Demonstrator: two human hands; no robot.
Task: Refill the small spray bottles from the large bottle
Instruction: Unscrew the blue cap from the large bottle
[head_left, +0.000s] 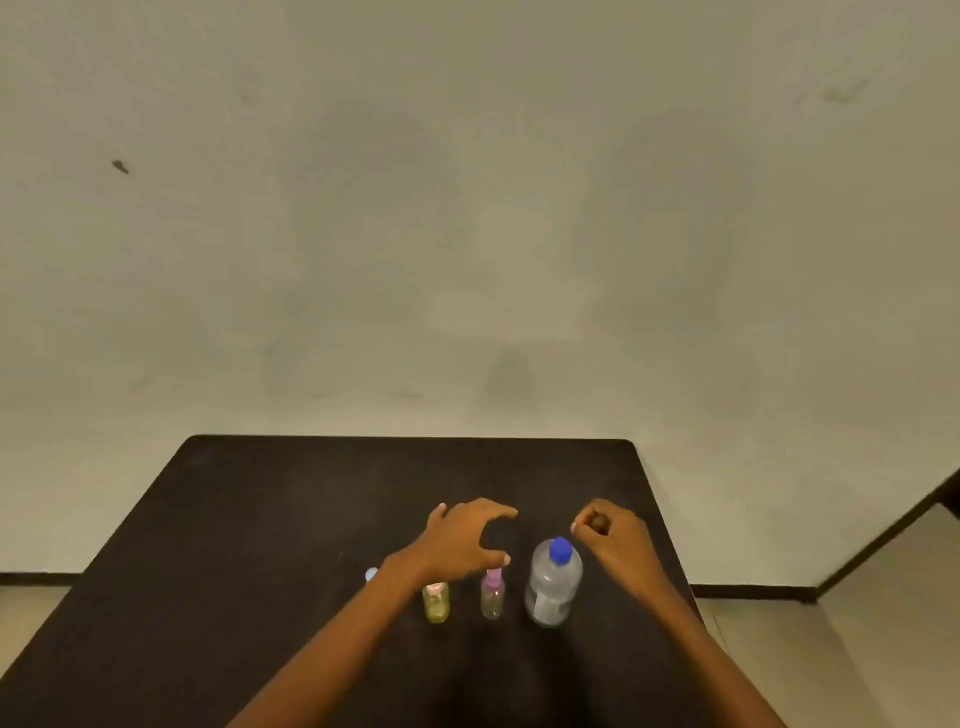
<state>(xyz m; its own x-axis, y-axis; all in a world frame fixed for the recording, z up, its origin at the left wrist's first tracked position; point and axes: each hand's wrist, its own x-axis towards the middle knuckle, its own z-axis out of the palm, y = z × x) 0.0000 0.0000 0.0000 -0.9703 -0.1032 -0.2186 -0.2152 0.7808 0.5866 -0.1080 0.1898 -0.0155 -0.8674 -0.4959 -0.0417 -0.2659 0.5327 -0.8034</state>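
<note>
Left hand (462, 540): fingers spread and arched like a claw, palm down, holding nothing. It hovers over the small bottles, thumb tip just above the purple cap; can't tell if it touches. Left forearm runs in from the bottom edge, crossing over the counter.

Right hand (613, 535): fingers curled in toward the palm in a loose fist, nothing seen in it. It sits up and to the right of the large bottle's blue cap, near it, not gripping it.

Large bottle (553, 582): clear plastic, blue cap on, upright on the counter between the two forearms, right of the small bottles.

Purple-capped spray bottle (492, 595): small, upright, just left of the large bottle, apart from it.

Pink-capped spray bottle (436, 603): small, yellowish body, upright, left of the purple one, partly under the left wrist.

Third small bottle (371, 574): only a pale blue top shows, peeking out past the left forearm; rest hidden.

Counter (260, 519): dark, matte, rounded far corners, bottles grouped near its right side in a rough row.

Wall (467, 208): plain, pale, behind the counter. Floor (831, 649): light tiles, dark skirting along the wall base.
</note>
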